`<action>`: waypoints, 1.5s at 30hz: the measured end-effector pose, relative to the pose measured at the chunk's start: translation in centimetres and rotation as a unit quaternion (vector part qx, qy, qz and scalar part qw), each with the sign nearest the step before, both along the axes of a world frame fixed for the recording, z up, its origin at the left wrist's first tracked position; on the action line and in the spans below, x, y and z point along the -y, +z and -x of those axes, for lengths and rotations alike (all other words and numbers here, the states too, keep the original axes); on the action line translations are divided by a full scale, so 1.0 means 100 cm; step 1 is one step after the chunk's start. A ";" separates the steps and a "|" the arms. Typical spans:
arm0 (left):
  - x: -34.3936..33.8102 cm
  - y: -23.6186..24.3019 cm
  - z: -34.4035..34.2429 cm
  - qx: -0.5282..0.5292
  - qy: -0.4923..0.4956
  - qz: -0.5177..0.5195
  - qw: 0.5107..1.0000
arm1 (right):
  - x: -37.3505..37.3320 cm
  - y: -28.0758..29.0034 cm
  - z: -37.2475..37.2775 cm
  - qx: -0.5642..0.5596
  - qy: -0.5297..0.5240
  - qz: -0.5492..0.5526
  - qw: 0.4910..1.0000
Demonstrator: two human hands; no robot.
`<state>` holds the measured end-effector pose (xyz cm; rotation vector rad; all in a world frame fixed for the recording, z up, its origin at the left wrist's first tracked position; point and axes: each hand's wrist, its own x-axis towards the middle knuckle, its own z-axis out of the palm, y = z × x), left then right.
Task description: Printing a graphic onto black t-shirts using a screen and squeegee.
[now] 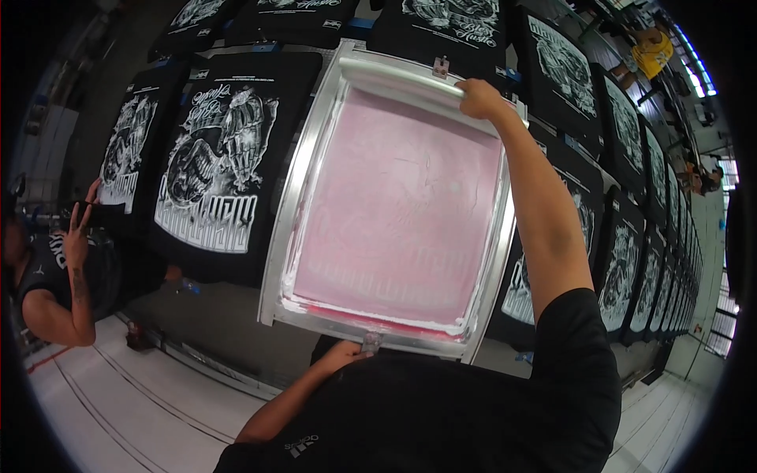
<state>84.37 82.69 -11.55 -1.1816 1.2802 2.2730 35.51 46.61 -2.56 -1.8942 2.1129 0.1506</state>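
Observation:
A screen printing frame [285, 229] with silver metal sides lies in front of me, tilted slightly. Its pink mesh [386, 213] shows a faint design, and white ink lines the inner edges. Along the far end of the mesh rests a long metal squeegee [402, 81]. My right hand [482, 100] reaches across the frame, fingers closed round the squeegee's right end. At the near edge, my left hand [343, 356] is closed at the frame beside a small clear bracket [371, 342]; part of its fingers is hidden.
Black T-shirts with white prints [217, 158] lie in rows on both sides and beyond the frame. Close on the left, a co-worker in a black sleeveless top [63, 272] raises a hand. Another person in yellow [651, 51] is at the far right. White floor [118, 394] shows lower left.

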 end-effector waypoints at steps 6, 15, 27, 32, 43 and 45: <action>-0.002 -0.032 -0.001 -0.038 -0.037 0.086 0.995 | -0.151 0.010 -0.096 0.062 0.004 -0.019 0.998; 0.012 0.015 0.021 0.095 -0.151 0.167 0.970 | -0.408 0.023 -0.264 0.126 -0.023 0.109 0.986; -0.003 0.036 0.008 0.143 -0.119 0.307 0.933 | -0.430 0.051 -0.222 0.052 -0.058 0.055 0.995; 0.042 0.076 -0.048 0.064 0.071 0.420 0.902 | -0.453 0.030 -0.125 0.288 -0.166 0.043 0.942; 0.162 0.019 -0.037 0.148 0.307 0.427 0.837 | -0.460 -0.042 -0.092 0.571 -0.369 0.137 0.720; 0.133 0.031 -0.037 0.131 0.341 0.410 0.836 | -0.479 -0.030 -0.075 0.581 -0.384 0.124 0.707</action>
